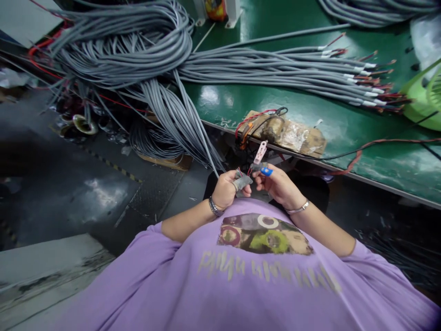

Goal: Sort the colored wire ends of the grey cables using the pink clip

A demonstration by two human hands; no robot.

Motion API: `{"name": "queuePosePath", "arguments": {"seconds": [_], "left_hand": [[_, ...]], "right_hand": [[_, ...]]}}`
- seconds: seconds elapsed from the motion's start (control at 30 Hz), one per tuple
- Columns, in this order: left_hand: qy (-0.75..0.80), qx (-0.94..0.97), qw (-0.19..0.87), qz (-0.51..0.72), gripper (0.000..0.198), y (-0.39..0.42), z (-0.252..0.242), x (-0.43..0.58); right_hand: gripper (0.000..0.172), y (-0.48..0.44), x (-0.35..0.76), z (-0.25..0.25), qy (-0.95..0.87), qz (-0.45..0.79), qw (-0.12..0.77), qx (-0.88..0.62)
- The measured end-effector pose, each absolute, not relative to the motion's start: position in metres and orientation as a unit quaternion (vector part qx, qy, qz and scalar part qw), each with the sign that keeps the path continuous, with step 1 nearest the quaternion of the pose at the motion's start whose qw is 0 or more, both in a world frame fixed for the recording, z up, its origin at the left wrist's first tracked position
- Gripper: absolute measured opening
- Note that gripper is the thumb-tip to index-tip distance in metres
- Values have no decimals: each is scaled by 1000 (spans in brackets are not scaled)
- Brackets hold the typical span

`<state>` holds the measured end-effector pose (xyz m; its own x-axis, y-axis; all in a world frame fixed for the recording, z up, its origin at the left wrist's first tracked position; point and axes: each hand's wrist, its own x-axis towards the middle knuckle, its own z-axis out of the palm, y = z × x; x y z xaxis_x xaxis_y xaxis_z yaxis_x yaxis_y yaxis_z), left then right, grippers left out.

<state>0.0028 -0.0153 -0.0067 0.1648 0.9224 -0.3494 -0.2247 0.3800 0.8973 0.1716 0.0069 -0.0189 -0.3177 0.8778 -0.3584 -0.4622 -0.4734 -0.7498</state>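
My left hand is closed just above my lap, with grey wrapping on its thumb. It grips the end of a grey cable, whose thin coloured wires stick out by the fingers. Close beside it, my right hand is pinched, with grey wrapping and a blue band on its fingers. A flat pink tool with holes rises from that pinch; its lower end is hidden. Red and dark wires show between the two hands.
On the green bench lies a big coil of grey cables, with stripped ends at the right. A taped wooden block sits at the bench edge. A green fan stands far right. More cable lies below.
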Motion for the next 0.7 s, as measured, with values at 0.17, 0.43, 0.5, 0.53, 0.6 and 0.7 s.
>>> {"name": "queuePosePath", "arguments": {"seconds": [0.17,0.43,0.5,0.53,0.6,0.7], "left_hand": [[487,407,647,422,36,-15,-7,2],[483,371,656,445,34,-15,-12,4],[486,349,659,455,35,-13,-12,5],[487,342,660,458,36,-13,-12,6],[487,338,664,456,39,-12,-13,6],[489,349,667,440,41,-13,-15,5]], "right_hand": [[37,3,166,-13,-355,736,414,-400],[32,6,162,-11,-348,742,432,-376],[30,5,161,-10,-324,757,434,-365],[30,5,160,-10,-316,761,435,-363],[30,5,160,-10,-312,760,436,-368],[34,6,160,-10,-340,738,427,-397]]}}
